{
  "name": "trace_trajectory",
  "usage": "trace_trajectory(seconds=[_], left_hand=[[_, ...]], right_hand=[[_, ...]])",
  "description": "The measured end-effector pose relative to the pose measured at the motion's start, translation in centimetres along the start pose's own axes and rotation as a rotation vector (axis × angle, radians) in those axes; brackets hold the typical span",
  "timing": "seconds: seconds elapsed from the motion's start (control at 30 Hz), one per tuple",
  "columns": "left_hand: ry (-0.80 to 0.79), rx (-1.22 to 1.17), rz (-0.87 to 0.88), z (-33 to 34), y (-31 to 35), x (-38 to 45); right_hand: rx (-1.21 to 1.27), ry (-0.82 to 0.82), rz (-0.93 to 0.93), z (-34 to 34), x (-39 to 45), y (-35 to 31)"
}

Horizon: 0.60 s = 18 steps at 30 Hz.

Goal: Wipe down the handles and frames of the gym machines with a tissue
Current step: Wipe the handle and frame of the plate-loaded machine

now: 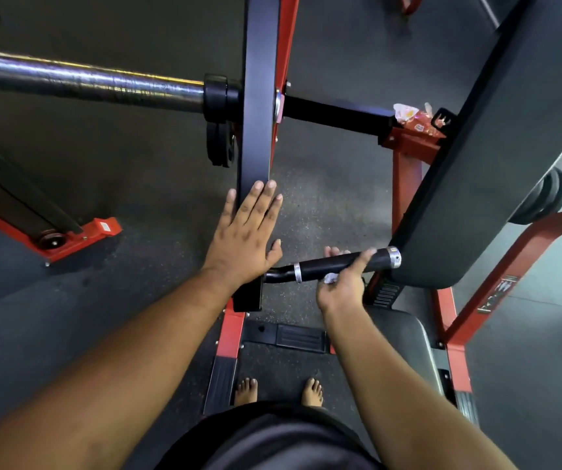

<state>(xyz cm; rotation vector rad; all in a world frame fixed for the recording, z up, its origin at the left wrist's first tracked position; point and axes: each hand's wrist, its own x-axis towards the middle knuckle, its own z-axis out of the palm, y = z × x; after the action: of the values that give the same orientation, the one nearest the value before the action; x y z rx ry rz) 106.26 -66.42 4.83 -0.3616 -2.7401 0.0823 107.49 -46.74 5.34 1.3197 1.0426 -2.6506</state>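
We wipe the black handle (337, 265), which lies crosswise, its capped end pointing right.

Our right hand (342, 287) curls around it, a tissue (330, 277) seemingly bunched under the fingers; our left hand (244, 239) rests flat, fingers together, on the upright bar (257, 96).

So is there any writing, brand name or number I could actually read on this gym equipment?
None can be read.
Warning sticker on the red frame at right: pictograms and print, too small and blurred.
White label on the red foot at left: blurred.
Wrapper on the red bracket by the pad: print too small to read.
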Motion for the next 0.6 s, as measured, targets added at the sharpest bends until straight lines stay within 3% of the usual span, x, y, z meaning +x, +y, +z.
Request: trace_trajectory(seconds=[0.17,0.23,0.3,0.37,0.47,0.5,0.6], left_hand=[[0.033,0.006,-0.004,0.1,-0.1,0.0],[0.019,0.007,-0.002,0.1,-0.1,-0.1],[0.002,0.002,-0.002,0.1,0.0,-0.1],[-0.01,-0.001,-0.008,0.1,-0.1,0.1],[-0.011,-0.006,-0.007,0.1,-0.1,-0.1],[-0.01,-0.015,-0.008,0.1,0.0,-0.1],[0.002,-0.007,-0.007,0.1,0.1,-0.3]], right_hand=[[-0.48,-0.169,0.209,-0.8,-3.0,4.5],[-0.593,-0.249,0.23,-2.2,-3.3,3.5],[-0.879,-0.381,0.166,-3.9,-3.8,0.8],[-1.2,-0.459,-0.153,-5.0,-4.3,-2.3],[-1.671,-0.355,-1.118,-5.6,-2.2,-5.6],[-1.834,-0.304,-1.303,-5.4,-0.7,-6.1],[-2.224,-0.238,-1.318,-5.4,2.5,-4.9]])
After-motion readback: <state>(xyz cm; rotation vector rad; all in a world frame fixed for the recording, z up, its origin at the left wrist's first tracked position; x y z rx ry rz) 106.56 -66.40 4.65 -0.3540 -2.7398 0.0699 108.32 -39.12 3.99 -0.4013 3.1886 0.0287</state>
